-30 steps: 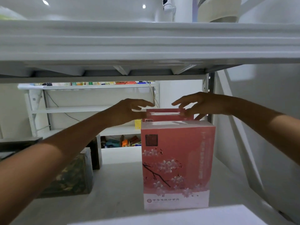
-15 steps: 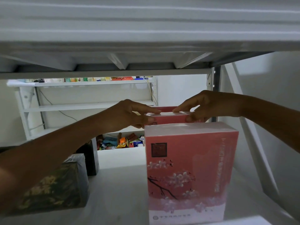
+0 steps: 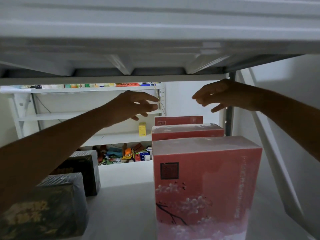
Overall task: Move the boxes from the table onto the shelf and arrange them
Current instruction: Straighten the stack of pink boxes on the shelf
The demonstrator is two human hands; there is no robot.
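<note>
Three pink boxes with blossom print stand in a row on the white shelf board, one behind the other: the nearest pink box, the middle pink box and the farthest pink box. My left hand hovers above and left of the farthest box, fingers spread, holding nothing. My right hand hovers above and right of it, fingers apart, touching no box. On the shelf's left stand two dark plastic-wrapped boxes, the near dark box and the far dark box.
The shelf above hangs low over my hands. A metal upright and a white diagonal brace bound the right side. Behind stands another white rack with a yellow box and colourful clutter below.
Both hands have let go of the farthest pink box and lifted up and apart from it. The view has moved closer to the shelf.
</note>
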